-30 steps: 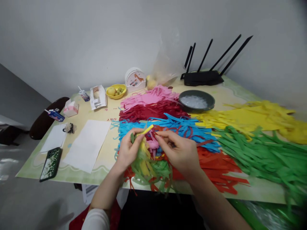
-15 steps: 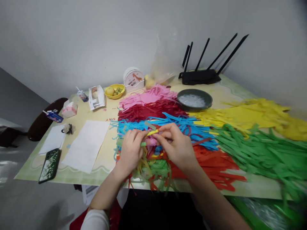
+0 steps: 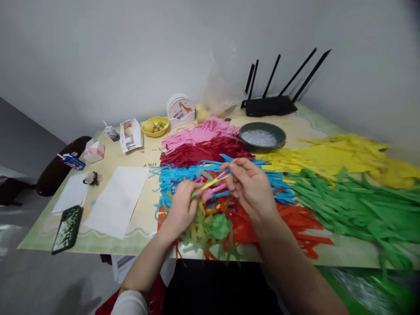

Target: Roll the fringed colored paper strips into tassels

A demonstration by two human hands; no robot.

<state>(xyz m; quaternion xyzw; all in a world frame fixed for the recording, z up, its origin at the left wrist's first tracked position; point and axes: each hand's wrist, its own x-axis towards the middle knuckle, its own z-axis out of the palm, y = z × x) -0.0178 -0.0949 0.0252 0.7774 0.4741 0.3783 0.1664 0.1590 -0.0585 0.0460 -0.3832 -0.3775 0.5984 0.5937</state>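
Note:
My left hand [image 3: 181, 209] pinches a bundle of narrow strips, with a yellow strip [image 3: 209, 183] pointing right from the fingertips. From its tip a thin, clear elastic band [image 3: 223, 176] stretches to my right hand [image 3: 252, 189], whose fingers are closed on it. Under and between my hands hang loose pale green strips [image 3: 216, 229] and a pink strip [image 3: 216, 190]. Around them lie piles of fringed strips: blue [image 3: 278, 186], orange-red [image 3: 295, 223], dark red [image 3: 206, 152] and pink [image 3: 210, 131].
Yellow strips [image 3: 348, 153] and green strips [image 3: 364, 205] cover the right side. A dark bowl [image 3: 281, 142] of clear small pieces stands behind, near a black router [image 3: 271, 106]. Leftward lie white paper [image 3: 118, 201], a phone [image 3: 67, 229], a hair clip [image 3: 92, 178] and a yellow fruit dish [image 3: 164, 131].
My right hand has moved up and right, away from my left hand, drawing the clear band out from the yellow strip. The left hand has stayed nearly in place.

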